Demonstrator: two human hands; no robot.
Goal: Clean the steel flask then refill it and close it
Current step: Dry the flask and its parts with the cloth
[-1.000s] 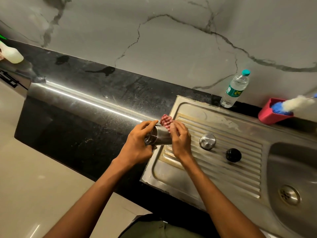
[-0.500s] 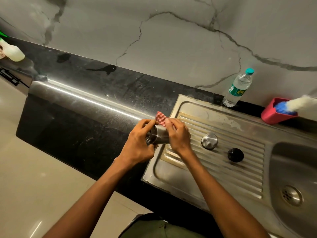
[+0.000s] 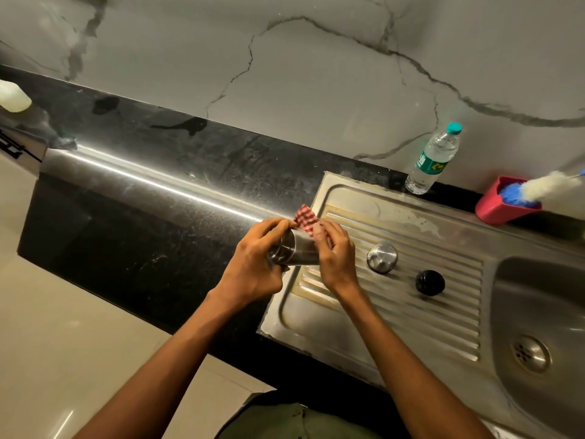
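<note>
The steel flask (image 3: pixel 296 250) lies sideways in the air over the left end of the sink's drainboard (image 3: pixel 411 299), its base toward me. My left hand (image 3: pixel 253 264) grips the flask's base end. My right hand (image 3: pixel 337 253) holds a red-and-white checked cloth (image 3: pixel 306 217) wrapped against the flask's far end, which is hidden by the fingers. A steel cap (image 3: pixel 382 257) and a black stopper (image 3: pixel 430 282) rest on the drainboard to the right. A clear water bottle (image 3: pixel 433 160) with a teal cap stands against the wall.
A red holder (image 3: pixel 497 204) with a blue and white brush stands at the back right. The sink basin (image 3: pixel 538 312) with its drain lies at far right. Black countertop (image 3: pixel 142 201) stretches left, with a white bottle (image 3: pixel 14 98) at its far left end.
Both hands and the flask have stayed over the drainboard's left end. The cloth has shifted slightly around the flask as my right hand rubs it.
</note>
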